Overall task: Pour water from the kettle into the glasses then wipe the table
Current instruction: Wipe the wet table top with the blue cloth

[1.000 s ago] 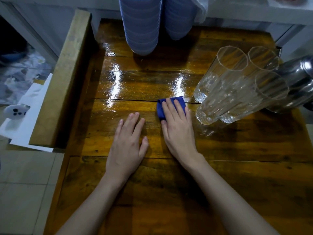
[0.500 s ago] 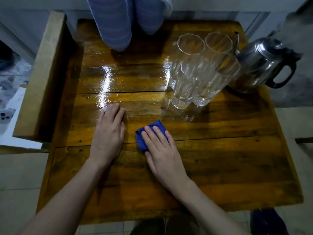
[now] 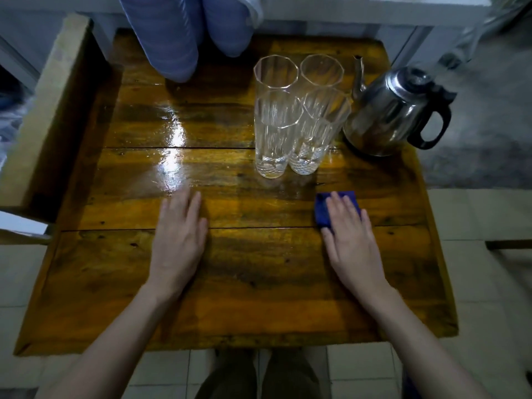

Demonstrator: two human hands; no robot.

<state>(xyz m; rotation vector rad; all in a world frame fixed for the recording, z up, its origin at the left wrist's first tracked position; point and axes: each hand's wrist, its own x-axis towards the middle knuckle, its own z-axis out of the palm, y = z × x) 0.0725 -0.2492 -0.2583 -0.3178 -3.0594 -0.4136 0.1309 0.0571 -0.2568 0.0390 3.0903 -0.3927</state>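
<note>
Tall clear glasses [image 3: 299, 116] stand bunched together on the glossy wooden table [image 3: 259, 283], right of centre at the back. A steel kettle [image 3: 391, 113] with a black handle sits just right of them. My right hand [image 3: 349, 237] lies flat on a folded blue cloth [image 3: 324, 210], pressing it to the table in front of the kettle and glasses. My left hand [image 3: 180, 237] rests flat on the wood at centre left, fingers together, holding nothing. A wet sheen shows on the boards beyond the left hand.
Two stacks of blue bowls or cups [image 3: 172, 33] stand at the table's back edge. A raised wooden rail [image 3: 43, 110] runs along the left side. Tiled floor surrounds the table; my legs [image 3: 259, 375] show below its front edge.
My right hand slid the blue cloth from the table's middle toward the right, in front of the kettle. The left hand stayed flat. The view shifted back, showing the whole table.
</note>
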